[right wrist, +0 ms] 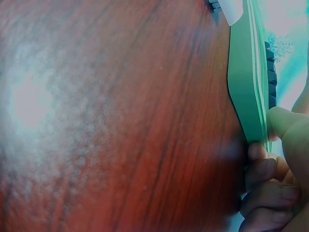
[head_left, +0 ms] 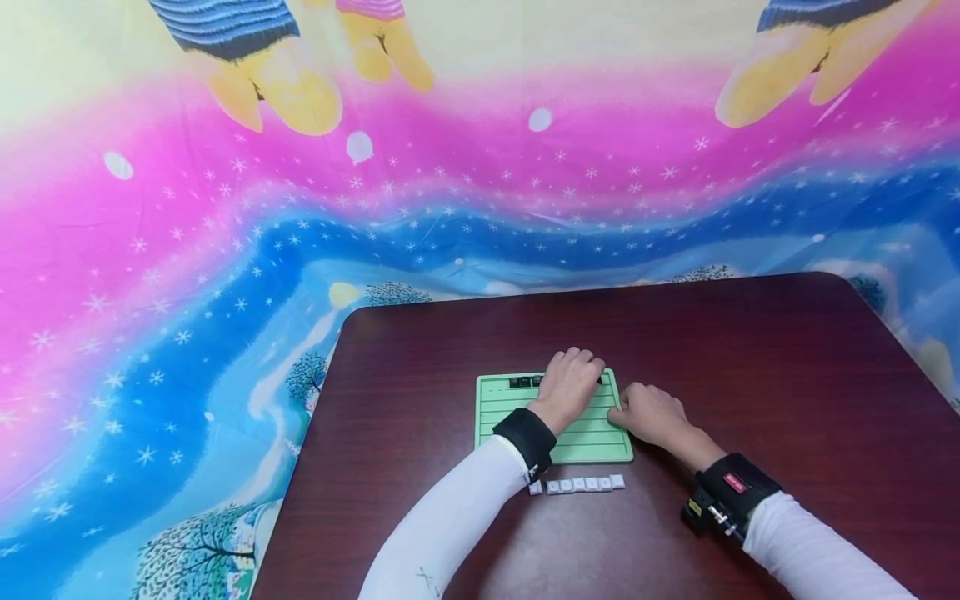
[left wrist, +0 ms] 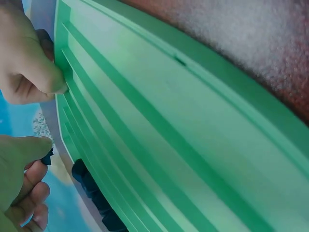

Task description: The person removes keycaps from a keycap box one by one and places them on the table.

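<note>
Head view: a person in white sleeves works at a dark reddish-brown tabletop (head_left: 750,350), where a light green ridged tray (head_left: 585,457) lies near the middle. The left hand (head_left: 568,385) is over the tray's far part; the left wrist view shows its thumb and finger pinched together on a small black piece (left wrist: 47,157), near the tray's far edge. The right hand (head_left: 654,412) is clamped on the tray's right edge, its thumb on the rim and its other fingers curled beside and below, as the right wrist view shows. A row of black pieces (head_left: 519,382), shaped like keycaps, stands along the tray's far side, partly hidden by the left hand. Just beside the near edge, on the tabletop, is a row of white pieces (head_left: 579,484), the leftmost partly covered by the black left wristband (head_left: 527,437). A colourful cloth (head_left: 450,167) with pink and blue bands hangs behind.
</note>
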Available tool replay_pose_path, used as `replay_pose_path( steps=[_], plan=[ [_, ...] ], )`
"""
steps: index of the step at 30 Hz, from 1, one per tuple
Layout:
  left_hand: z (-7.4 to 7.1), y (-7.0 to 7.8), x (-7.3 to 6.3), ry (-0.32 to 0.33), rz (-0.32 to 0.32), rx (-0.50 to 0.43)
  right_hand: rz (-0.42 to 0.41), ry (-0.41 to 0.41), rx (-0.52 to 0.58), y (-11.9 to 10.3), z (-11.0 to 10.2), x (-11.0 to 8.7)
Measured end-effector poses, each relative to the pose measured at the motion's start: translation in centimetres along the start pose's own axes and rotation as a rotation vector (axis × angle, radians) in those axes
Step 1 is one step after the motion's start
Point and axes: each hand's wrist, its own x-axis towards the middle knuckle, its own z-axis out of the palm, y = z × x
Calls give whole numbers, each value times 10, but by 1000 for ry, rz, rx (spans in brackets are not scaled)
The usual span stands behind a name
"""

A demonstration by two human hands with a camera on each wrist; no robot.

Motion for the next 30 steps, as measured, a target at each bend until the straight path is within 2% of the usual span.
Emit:
replay_pose_path(
  steps=[17,30],
  plan=[
    [-5,-3,-16,94,27,-42,16,5,-8,1,4,1],
    [-17,-1,-24,48,30,-99,7,9,-6,0,3,0]
  ],
)
